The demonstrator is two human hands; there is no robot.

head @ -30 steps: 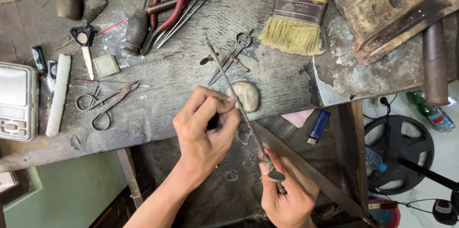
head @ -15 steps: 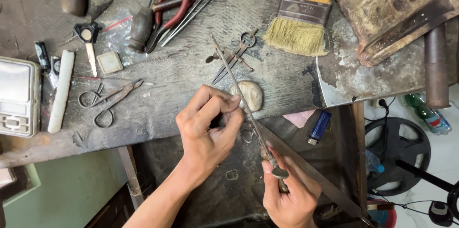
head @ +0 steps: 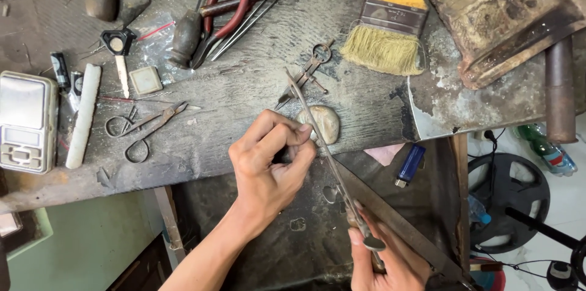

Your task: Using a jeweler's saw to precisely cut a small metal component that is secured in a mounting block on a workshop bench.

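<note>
The right hand (head: 381, 260) gripped a long file (head: 323, 150) slanting over the worktop's (head: 244, 102) front edge. Just left of it, the left hand (head: 268, 166) pinched something too small to identify.

left hand (head: 268, 166): bare, no glove, ring or watch | right hand (head: 381, 263): bare | forearms: sleeveless

Scale (head: 27, 121): far left on bench, silver rectangle, pale grey screen.
Brush label (head: 390, 17): grey metal band, top centre.
</note>
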